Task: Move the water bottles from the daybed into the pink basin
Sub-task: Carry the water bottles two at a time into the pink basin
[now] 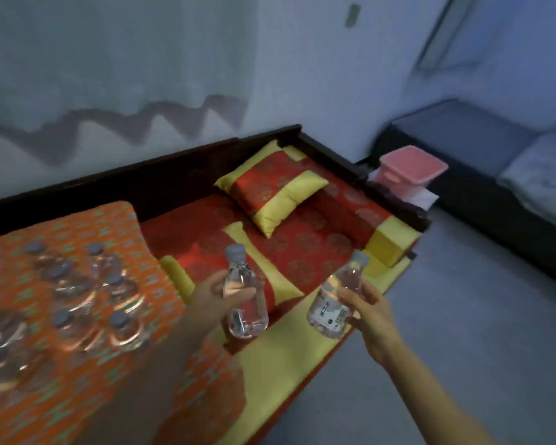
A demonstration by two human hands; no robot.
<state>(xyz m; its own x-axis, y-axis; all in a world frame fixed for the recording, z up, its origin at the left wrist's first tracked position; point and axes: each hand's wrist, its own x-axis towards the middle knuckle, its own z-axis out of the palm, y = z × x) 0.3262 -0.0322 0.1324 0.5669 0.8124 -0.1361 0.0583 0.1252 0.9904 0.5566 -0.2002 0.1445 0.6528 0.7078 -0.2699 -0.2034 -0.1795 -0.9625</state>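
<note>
Left hand [219,297] is gripping a clear plastic water bottle [246,311] round its middle, grey cap up, over the yellow front edge of the daybed [305,248]. Right hand [371,313] is clasping a second bottle [333,305] from its right side, slightly tilted, its white label showing dark characters and a barcode, both too blurred for reading. Further grey-capped bottles [77,293] are standing clustered on the orange patterned cloth [61,396] at left, well apart from the square pink basin [411,171], which is sitting beyond the daybed's far end, past a red-and-yellow brocade pillow [270,195].
</note>
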